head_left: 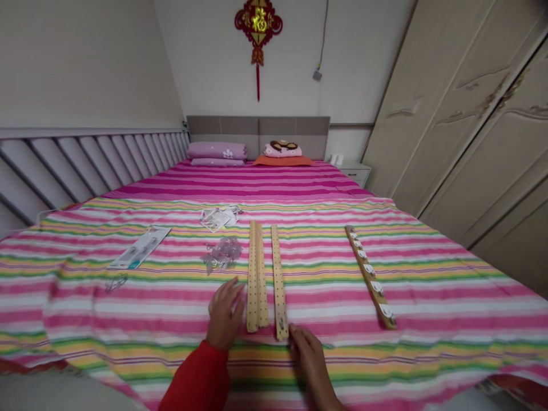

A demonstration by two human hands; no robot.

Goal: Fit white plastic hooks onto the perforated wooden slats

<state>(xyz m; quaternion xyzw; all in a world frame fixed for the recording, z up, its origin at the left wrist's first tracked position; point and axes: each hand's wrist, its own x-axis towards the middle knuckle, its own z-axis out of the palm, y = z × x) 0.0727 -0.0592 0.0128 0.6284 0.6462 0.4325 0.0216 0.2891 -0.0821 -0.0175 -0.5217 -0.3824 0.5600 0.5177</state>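
Note:
Two perforated wooden strips (257, 274) lie side by side on the striped bedspread. A third perforated wooden strip (278, 279) lies just to their right, with a small metal piece (281, 322) on its near end. My left hand (226, 313), slightly blurred, hovers left of the pair with its fingers apart and nothing visible in them. Close against the third strip's near right edge is my right hand (309, 355), its fingers bunched together. What these fingers hold, if anything, is hidden. Beyond my left hand lies a clear plastic bag (225, 253) of small metal pieces.
Another wooden strip (370, 274) carrying several white-backed metal pieces lies to the right. At left are a flat package (141, 248) and loose wire pieces (116, 282). Small packets (219, 217) lie farther back. A railing (85, 165) borders the bed's left side.

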